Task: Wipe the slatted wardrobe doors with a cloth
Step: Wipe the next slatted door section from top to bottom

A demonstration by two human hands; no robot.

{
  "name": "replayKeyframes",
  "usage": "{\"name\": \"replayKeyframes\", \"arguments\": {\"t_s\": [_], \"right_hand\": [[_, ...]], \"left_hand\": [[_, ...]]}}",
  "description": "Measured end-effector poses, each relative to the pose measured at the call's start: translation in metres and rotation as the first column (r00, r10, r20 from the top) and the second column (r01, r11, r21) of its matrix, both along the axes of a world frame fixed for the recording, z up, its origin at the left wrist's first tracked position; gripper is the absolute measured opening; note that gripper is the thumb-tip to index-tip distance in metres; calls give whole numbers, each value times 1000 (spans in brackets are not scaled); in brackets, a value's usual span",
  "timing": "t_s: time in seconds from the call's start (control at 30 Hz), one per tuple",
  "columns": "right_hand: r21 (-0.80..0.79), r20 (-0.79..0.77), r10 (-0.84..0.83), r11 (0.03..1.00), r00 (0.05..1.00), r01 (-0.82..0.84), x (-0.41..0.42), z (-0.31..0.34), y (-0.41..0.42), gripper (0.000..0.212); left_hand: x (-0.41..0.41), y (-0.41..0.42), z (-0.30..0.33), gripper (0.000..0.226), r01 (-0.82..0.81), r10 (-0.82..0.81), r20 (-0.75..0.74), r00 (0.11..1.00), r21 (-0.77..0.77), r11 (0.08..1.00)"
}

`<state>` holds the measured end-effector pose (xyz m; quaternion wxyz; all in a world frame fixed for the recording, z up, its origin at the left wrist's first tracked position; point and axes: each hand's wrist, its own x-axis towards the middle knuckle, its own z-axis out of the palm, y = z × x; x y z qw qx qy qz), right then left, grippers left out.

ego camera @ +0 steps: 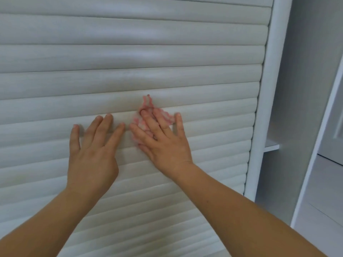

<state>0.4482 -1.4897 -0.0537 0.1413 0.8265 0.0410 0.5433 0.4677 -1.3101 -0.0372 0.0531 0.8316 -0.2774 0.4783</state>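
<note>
Across the whole view runs the slatted wardrobe door (130, 52), its white frame (267, 89) at the right edge; wiping looks underway at mid-height, and the next stroke likely calls for sliding sideways along a slat with steady pressure; the left hand (92, 154) lies flat on the slats, fingers spread and straight, holding nothing; the right hand (165, 145) presses the pink-and-white cloth (146, 104) against the door, fingers extended over it rather than clenched.
</note>
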Motion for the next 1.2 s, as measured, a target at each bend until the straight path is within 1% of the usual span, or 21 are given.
{"name": "replayKeyframes", "arguments": {"t_s": [0.07,0.13,0.23,0.3,0.37,0.47,0.5,0.57,0.6,0.67,0.7,0.77,0.83,0.93,1.0,1.07,1.13,1.2], "right_hand": [[0,5,-50,999,999,50,-7,-3,-21,48],[39,-6,-122,992,993,122,-16,-7,-41,51],[179,-74,-198,962,977,208,-29,-12,-67,55],[307,-173,-239,909,955,283,-38,-17,-83,60],[440,-246,-252,831,936,340,-45,-23,-97,60],[610,-252,-264,703,931,365,-52,-30,-116,58],[679,-245,-251,644,936,351,-54,-30,-120,56],[819,-219,-211,491,953,297,-53,-32,-121,56],[865,-199,-200,425,959,268,-51,-32,-119,56],[917,-159,-190,335,969,216,-46,-29,-110,56],[928,-137,-195,317,971,195,-44,-27,-104,55],[921,-109,-223,343,969,183,-42,-25,-91,54],[890,-101,-246,411,964,199,-40,-29,-76,53],[826,-86,-243,525,966,206,-34,-42,-45,51],[770,-70,-250,601,966,212,-27,-50,-24,50],[724,-56,-255,655,965,215,-22,-55,-4,52],[647,-30,-226,738,974,191,-20,-61,15,50],[492,-28,-164,856,986,157,-21,-67,26,50]], "left_hand": [[1,-2,-2,72,-12,12,-7,1000,-8,1000],[1,-5,-4,72,-20,20,-6,1000,-21,1000],[1,-6,-5,71,-20,20,12,1000,-32,999],[2,-7,-7,70,-26,27,20,999,-25,999],[3,-7,-8,70,-38,38,14,999,-35,999],[2,-10,-9,71,-37,37,0,999,-45,998],[2,-12,-9,71,-38,38,-2,999,-49,998],[2,-12,-10,71,-40,40,-4,999,-54,998],[2,-13,-10,72,-38,37,-5,999,-58,998],[1,-14,-11,72,-31,30,-11,999,-65,997],[1,-15,-11,71,-25,24,-15,1000,-70,997],[0,-16,-10,74,-19,16,-33,999,-85,996],[-1,-16,-9,79,-24,20,-52,998,-83,996],[-2,-11,-9,73,-31,30,-24,999,-60,998],[-2,-7,-13,78,-36,36,-10,999,-46,998],[-4,-3,-21,81,-39,38,-13,999,-64,997],[-7,3,-31,79,-35,33,-22,999,-92,995],[-10,8,-41,80,-33,29,-41,999,-104,994]]}}
